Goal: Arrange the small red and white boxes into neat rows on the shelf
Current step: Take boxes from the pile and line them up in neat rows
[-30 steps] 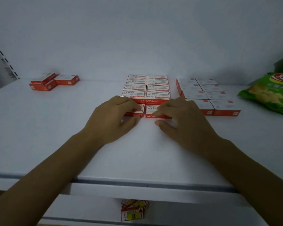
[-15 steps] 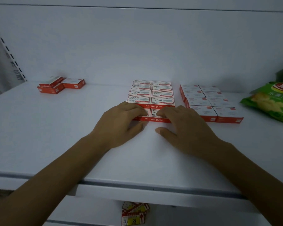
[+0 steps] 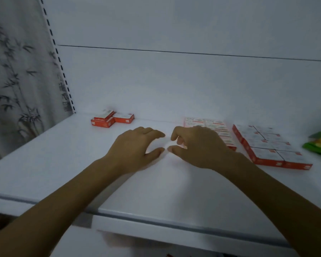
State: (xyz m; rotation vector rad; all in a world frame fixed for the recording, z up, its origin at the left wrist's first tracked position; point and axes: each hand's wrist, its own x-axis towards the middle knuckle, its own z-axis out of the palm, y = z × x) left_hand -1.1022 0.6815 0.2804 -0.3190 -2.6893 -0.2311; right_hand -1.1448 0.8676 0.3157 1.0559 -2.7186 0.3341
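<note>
Wide bare shelf (image 3: 44,164) in front and at left. Free gap at the back between the loose boxes (image 3: 111,120) and the middle block of boxes (image 3: 214,125). Only a narrow lane from there to the right block (image 3: 267,147). Closed behind by the back wall (image 3: 174,80).

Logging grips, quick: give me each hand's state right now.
Left hand: open, fingers relaxed, holding nothing.
Right hand: open, fingers loosely curled, holding nothing that shows.
</note>
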